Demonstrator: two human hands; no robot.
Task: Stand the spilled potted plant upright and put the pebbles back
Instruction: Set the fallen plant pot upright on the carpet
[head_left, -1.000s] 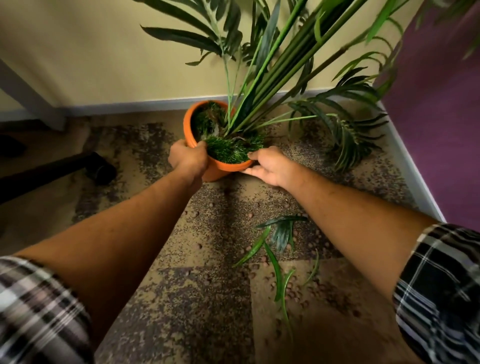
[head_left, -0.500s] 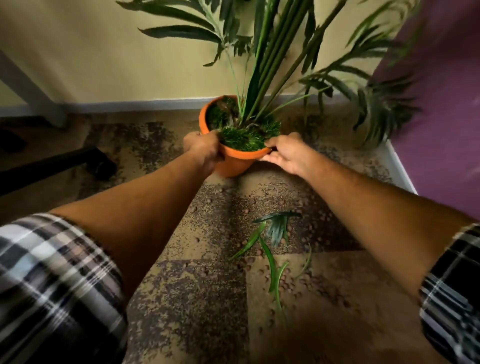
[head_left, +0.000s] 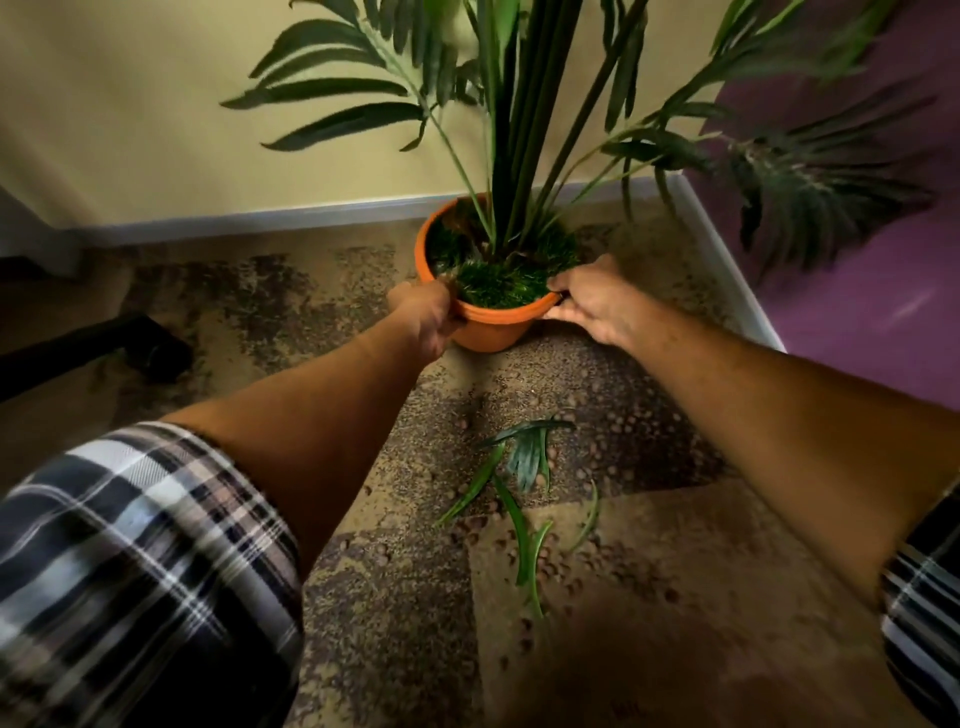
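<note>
Two hands, left hand (head_left: 423, 319) and right hand (head_left: 592, 304), hold the orange pot (head_left: 491, 325) rim with closed fingers; pebbles (head_left: 618, 571) lie on the carpet (head_left: 395, 613).

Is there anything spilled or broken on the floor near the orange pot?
Yes. Small brown pebbles lie scattered over the carpet in front of the orange pot, and loose green leaves lie among them, detached from the plant. The left hand and right hand hold the pot's rim.
</note>
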